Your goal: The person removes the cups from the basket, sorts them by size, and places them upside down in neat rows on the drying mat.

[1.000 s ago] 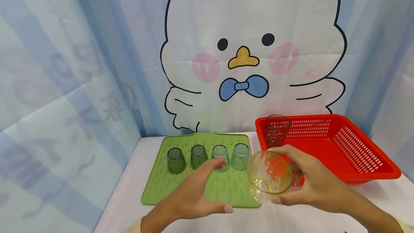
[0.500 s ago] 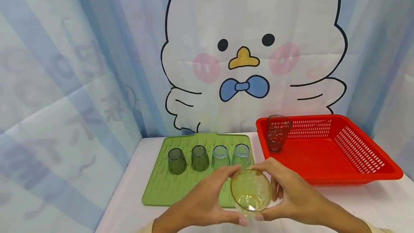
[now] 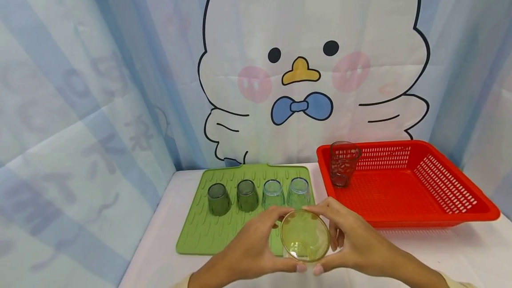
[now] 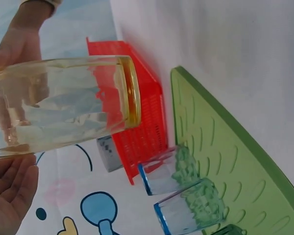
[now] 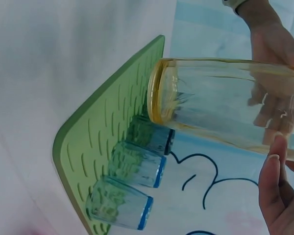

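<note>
Both hands hold a yellow-tinted clear glass (image 3: 306, 237) between them, in the air by the front edge of the green drying mat (image 3: 200, 239). My left hand (image 3: 250, 250) grips its left side near the upper rim, fingers at the far side and thumb at the near side. On the opposite side my right hand (image 3: 352, 243) grips the same way. In the left wrist view the glass (image 4: 63, 105) has its thick amber end toward the table. The right wrist view shows that amber end of the glass (image 5: 161, 93) apart from the mat (image 5: 95, 122).
Two dark grey glasses (image 3: 218, 200) and two blue-tinted glasses (image 3: 298, 192) stand in a row on the mat, narrower end up. To the right is a red plastic basket (image 3: 400, 224), with a clear glass (image 3: 343, 163) leaning at its left end. A printed curtain (image 3: 304, 146) hangs behind.
My right hand has brought the yellow glass left and toward me, away from the basket. My left hand has moved to the right and taken hold of it too.
</note>
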`<control>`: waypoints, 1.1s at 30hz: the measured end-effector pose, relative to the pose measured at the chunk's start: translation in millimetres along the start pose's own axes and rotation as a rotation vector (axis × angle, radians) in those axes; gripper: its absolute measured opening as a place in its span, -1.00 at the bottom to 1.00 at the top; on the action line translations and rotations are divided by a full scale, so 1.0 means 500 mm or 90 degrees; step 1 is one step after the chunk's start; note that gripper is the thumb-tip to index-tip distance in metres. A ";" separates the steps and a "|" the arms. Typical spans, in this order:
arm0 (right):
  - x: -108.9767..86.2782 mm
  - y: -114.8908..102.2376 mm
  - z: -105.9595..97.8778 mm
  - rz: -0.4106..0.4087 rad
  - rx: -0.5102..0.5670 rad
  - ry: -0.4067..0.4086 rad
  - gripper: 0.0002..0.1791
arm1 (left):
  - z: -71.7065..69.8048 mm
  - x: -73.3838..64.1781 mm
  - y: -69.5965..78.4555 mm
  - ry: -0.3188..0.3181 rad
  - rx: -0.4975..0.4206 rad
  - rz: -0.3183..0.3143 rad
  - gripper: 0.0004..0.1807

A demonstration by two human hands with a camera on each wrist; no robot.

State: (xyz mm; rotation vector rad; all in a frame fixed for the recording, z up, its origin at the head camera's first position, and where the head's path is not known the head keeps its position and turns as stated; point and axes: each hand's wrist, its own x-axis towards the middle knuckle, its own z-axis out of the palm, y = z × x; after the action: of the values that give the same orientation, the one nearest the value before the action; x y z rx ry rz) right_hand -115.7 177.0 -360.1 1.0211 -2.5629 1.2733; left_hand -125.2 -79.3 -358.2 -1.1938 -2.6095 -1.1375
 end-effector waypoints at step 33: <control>0.013 0.130 0.126 0.017 0.344 -0.137 -0.26 | -0.040 0.000 0.010 0.094 -0.043 0.101 -0.06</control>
State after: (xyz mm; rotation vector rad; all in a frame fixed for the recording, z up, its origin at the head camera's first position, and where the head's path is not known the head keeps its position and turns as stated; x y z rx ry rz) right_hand -148.2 154.4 -441.9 1.2689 -2.4281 2.0332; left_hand -126.7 -90.1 -340.6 -1.2511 -2.3419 -1.2391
